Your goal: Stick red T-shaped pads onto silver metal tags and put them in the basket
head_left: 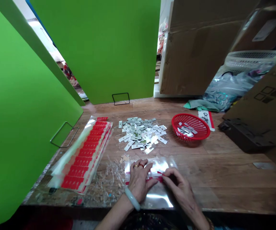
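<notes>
My left hand (140, 179), with rings and a pale bangle, lies with fingers stretched over a clear plastic sheet (156, 198) at the table's front edge. Red strips (155, 180) run across the sheet, partly covered by that hand. At the sheet's right side my right hand (178, 184) pinches the end of a thin red strip (160, 172) between thumb and forefinger. Just beyond the sheet lies a loose pile of small flat metal plates (140, 132), some with holes or notches.
Left of the pile, plastic sheets with red stickers (80, 159) lie stacked. A red basket (197, 138) holds more plates. Green boards (104, 48) and a cardboard box (190, 57) stand behind. To the right are a dark metal block (245, 135) and a single plate (263, 165).
</notes>
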The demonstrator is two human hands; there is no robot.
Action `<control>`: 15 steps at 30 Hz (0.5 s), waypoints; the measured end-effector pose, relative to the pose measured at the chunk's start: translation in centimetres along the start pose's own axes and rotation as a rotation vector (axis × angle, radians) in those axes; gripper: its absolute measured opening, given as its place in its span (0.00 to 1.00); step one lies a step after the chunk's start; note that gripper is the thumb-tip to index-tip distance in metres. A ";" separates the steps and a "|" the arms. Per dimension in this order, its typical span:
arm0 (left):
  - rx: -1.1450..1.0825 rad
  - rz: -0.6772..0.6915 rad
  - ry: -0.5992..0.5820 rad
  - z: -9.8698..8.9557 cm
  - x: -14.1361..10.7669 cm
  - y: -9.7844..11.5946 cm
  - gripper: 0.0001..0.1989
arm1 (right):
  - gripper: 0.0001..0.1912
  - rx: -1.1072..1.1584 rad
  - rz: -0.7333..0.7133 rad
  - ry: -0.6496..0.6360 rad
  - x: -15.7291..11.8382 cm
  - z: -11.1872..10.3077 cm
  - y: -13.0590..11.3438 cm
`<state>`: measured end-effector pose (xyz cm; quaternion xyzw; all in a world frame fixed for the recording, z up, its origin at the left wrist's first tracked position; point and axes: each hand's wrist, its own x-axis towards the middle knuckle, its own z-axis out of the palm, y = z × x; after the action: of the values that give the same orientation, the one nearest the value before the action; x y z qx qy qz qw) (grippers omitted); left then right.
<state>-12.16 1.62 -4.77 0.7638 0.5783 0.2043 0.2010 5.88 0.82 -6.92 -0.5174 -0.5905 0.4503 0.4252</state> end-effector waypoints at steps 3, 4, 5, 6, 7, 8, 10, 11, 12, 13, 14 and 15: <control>-0.035 -0.112 0.120 -1.0 1.3 -1.5 0.13 | 0.10 0.110 0.097 0.083 -0.1 -0.3 0.2; -0.025 -0.148 0.161 -1.4 1.9 -2.3 0.12 | 0.10 0.136 0.105 0.100 -0.2 -0.4 0.3; -0.014 -0.171 0.189 -1.9 2.6 -3.2 0.13 | 0.10 0.155 0.107 0.114 -0.2 -0.4 0.2; -0.002 -0.193 0.218 -2.3 3.3 -4.1 0.13 | 0.10 0.169 0.108 0.119 -0.3 -0.4 0.1; 0.009 -0.214 0.244 -2.6 3.9 -5.0 0.14 | 0.11 0.179 0.107 0.123 -0.3 -0.4 0.0; 0.017 -0.231 0.266 -2.9 4.4 -5.9 0.15 | 0.10 0.184 0.108 0.124 -0.4 -0.4 -0.2; 0.020 -0.251 0.287 -3.2 5.2 -7.3 0.15 | 0.11 0.184 0.116 0.122 -0.5 -0.4 -0.6; 0.012 -0.256 0.290 -3.2 5.5 -7.8 0.14 | 0.11 0.182 0.122 0.121 -0.5 -0.3 -0.8; -0.002 -0.258 0.290 -3.2 5.7 -8.1 0.13 | 0.11 0.178 0.126 0.118 -0.5 -0.3 -1.0; -0.021 -0.260 0.290 -3.1 5.8 -8.4 0.11 | 0.12 0.175 0.130 0.117 -0.5 -0.2 -1.1; -0.044 -0.265 0.291 -3.1 5.8 -8.5 0.10 | 0.12 0.175 0.132 0.115 -0.5 -0.2 -1.2; -0.070 -0.271 0.295 -3.1 5.9 -8.6 0.10 | 0.12 0.177 0.132 0.114 -0.5 -0.1 -1.2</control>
<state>-19.23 9.67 -6.39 0.6334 0.6916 0.3048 0.1662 5.75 0.23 -5.72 -0.5404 -0.4881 0.4974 0.4715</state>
